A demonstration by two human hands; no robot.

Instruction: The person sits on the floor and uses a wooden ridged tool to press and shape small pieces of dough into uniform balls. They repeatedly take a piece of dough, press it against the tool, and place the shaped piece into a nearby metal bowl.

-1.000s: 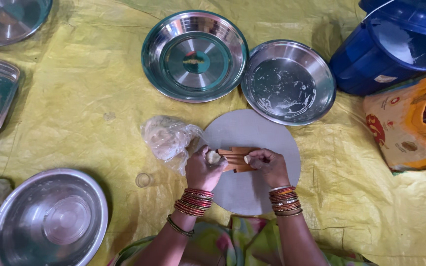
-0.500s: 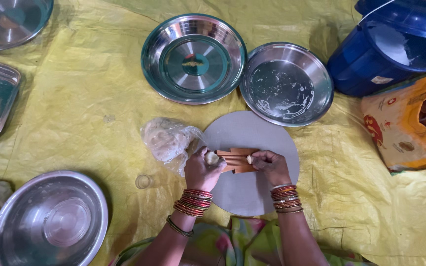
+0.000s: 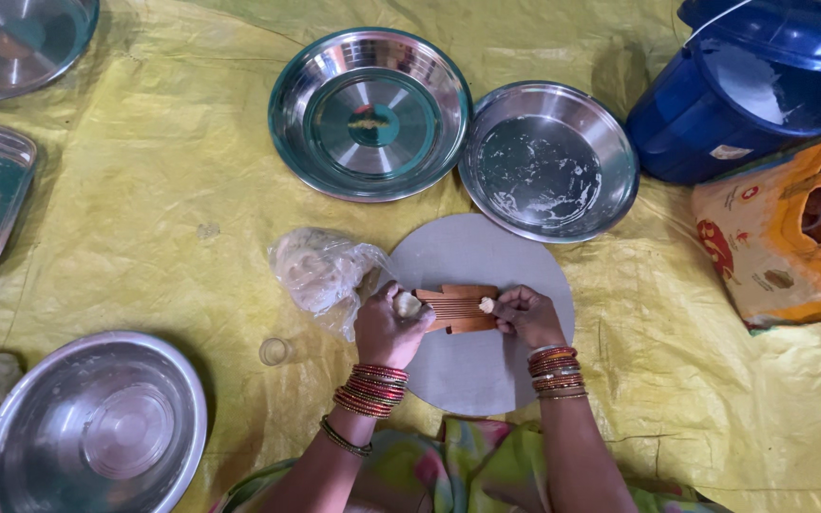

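Looking down from the head view, I noted both hands meeting over a small ridged wooden board (image 3: 458,309) that lay flat on a round grey slab (image 3: 482,375) on the yellow sheet (image 3: 144,228). My left hand (image 3: 387,328) was curled shut around a pale lump of dough (image 3: 409,305) and rested against the board's left end. My right hand (image 3: 529,316) had its fingers closed, pinching a small piece of dough (image 3: 486,305) at the board's right edge. Stacked bangles sat on both wrists.

A crumpled clear plastic bag (image 3: 320,271) lay just beside the left hand, touching the slab's edge. Two round steel plates (image 3: 370,112) (image 3: 548,160) sat side by side beyond the slab, the right one dusted white. A steel bowl (image 3: 97,427) stood at lower left, well apart. A blue lidded container (image 3: 743,95) stood at upper right, with an orange printed bag (image 3: 772,237) just below it.
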